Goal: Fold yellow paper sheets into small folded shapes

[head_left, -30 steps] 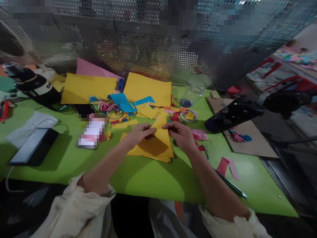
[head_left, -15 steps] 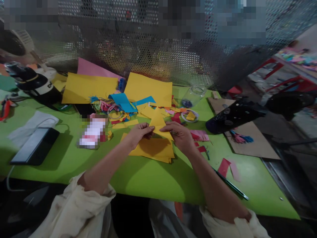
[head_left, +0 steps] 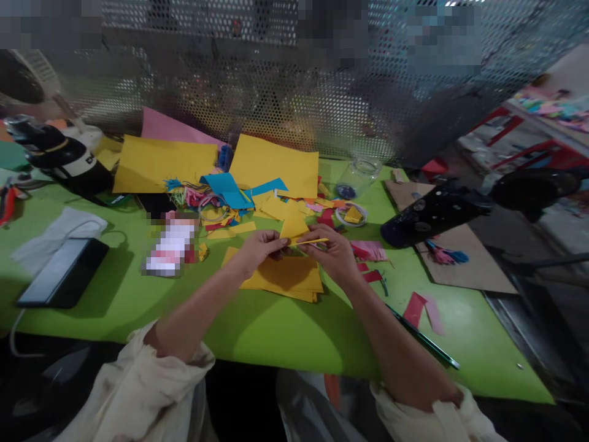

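Note:
Between my two hands is a piece of yellow paper [head_left: 294, 222], folded, with its near edge turned almost edge-on to me. My left hand [head_left: 263, 250] pinches its left side, thumb on top. On the right side my right hand [head_left: 335, 250] is closed on the same paper, its fingers partly hidden beneath. Just below the hands lies a stack of yellow paper sheets [head_left: 289, 279] on the green table [head_left: 276, 331]. Yellow paper scraps and a curled blue paper strip [head_left: 230, 190] lie beyond the hands.
Large yellow sheets [head_left: 276, 166] lie at the back by a perforated metal screen [head_left: 285, 92]. A glass jar [head_left: 361, 178] and a dark bottle [head_left: 432, 215] stand to the right, near a pen [head_left: 427, 341]. Leftward are a phone [head_left: 170, 245] and another bottle [head_left: 69, 159].
The near part of the yellow paper has tilted from facing me to nearly edge-on. The fingers of my right hand have shifted underneath it. The stack below has stayed put.

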{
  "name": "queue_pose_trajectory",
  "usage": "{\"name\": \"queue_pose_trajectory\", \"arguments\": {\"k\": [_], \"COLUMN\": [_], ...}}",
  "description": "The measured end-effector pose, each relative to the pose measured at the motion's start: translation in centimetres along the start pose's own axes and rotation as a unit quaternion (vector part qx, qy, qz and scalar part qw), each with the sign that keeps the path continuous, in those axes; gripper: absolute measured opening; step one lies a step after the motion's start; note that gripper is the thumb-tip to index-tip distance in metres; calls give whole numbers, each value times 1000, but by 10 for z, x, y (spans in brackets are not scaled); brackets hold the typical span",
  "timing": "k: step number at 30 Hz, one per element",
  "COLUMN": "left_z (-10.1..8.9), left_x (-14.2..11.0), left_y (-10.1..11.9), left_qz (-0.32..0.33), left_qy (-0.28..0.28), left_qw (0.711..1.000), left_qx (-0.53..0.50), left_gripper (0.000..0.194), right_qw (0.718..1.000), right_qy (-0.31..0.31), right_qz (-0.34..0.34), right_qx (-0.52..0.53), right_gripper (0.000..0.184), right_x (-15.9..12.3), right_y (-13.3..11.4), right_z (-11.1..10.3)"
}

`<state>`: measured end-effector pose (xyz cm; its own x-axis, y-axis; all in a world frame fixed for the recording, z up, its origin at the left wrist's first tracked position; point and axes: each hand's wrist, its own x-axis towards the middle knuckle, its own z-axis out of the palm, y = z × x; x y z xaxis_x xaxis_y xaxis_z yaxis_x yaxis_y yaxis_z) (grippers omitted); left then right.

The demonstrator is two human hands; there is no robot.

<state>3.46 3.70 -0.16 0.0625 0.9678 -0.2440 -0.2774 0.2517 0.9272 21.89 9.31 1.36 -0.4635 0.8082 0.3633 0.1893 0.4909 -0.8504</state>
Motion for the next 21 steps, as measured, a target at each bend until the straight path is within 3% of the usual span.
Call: {"name": "queue_pose_trajectory", "arguments": {"k": [9,21], "left_z": [2,4], "left_x": [0,1], "left_y": [-2,-4], "left_qz": [57,61], "left_qy": [-23,-32], "left_qw": [993,992], "left_qx": [97,108], "left_gripper": [34,22], "right_qw": [986,985], "right_qy": [40,55], "right_qz": [113,117], "right_qx": [113,118], "right_gripper": [29,20], "right_x": [-1,0], "right_y": [2,5], "right_z": [4,6]}}
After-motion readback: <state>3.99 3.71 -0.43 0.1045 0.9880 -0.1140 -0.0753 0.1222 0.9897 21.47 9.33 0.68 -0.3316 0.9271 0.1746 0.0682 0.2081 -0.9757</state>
